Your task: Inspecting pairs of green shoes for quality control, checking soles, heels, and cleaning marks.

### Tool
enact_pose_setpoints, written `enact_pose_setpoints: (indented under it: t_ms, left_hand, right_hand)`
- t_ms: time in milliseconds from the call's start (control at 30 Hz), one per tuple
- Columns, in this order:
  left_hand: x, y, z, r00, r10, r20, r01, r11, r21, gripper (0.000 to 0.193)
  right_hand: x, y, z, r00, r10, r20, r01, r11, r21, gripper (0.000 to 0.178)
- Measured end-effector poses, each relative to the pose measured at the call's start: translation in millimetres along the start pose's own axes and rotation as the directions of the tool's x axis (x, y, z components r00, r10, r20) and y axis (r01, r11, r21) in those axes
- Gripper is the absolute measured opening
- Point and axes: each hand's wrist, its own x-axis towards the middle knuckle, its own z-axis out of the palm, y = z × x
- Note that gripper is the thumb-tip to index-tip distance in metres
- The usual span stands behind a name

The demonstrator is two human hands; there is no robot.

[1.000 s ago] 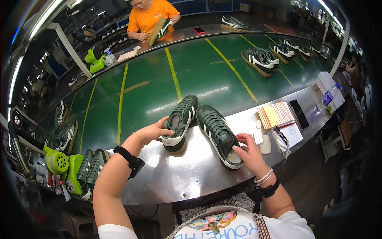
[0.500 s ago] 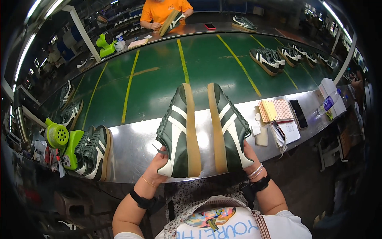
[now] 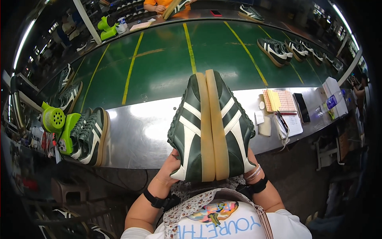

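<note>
Left hand (image 3: 169, 169) and right hand (image 3: 251, 158) each grip the heel end of a dark-green, white-striped, tan-soled shoe: left shoe (image 3: 190, 139), right shoe (image 3: 232, 127). Pair is lifted and matched, soles touching, toes far, above the shiny steel bench (image 3: 135, 131); not yet set down. Half a second earlier, a gap separated the soles. Farther off: green yellow-lined belt (image 3: 161, 71).

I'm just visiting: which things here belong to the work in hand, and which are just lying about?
In use:
Left-side shoe, held by the left hand
Right-side shoe, held by the right hand, soles together

Lying about, it seems:
Black phone
Checked notebook
White notepad
Bottle with purple label
</note>
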Motion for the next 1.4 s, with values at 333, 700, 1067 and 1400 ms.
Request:
enact_pose_setpoints:
  t_ms: [333, 700, 1067, 1400]
  left_hand:
    - [1, -1, -3, 1.0, 0.014, 0.015, -0.015, 1.0, 0.019, 0.067]
    - [-3, -4, -27, 1.0, 0.027, -0.008, -0.024, 0.977, 0.212, 0.059]
    - [-21, 10, -13, 0.948, 0.231, 0.219, -0.303, 0.867, 0.395, 0.091]
    - [-6, 14, 7, 0.634, 0.514, 0.578, -0.701, 0.065, 0.71, 0.09]
  right_hand:
    - [-2, -2, 7, 1.0, 0.027, 0.008, -0.027, 0.999, 0.03, 0.038]
    - [-3, 6, -9, 0.997, 0.07, 0.028, -0.07, 0.998, 0.004, 0.043]
    - [-5, 8, -45, 0.999, -0.023, 0.042, 0.021, 0.999, 0.036, 0.056]
    - [-9, -6, 5, 0.727, -0.58, 0.368, 0.625, 0.336, -0.704, 0.079]
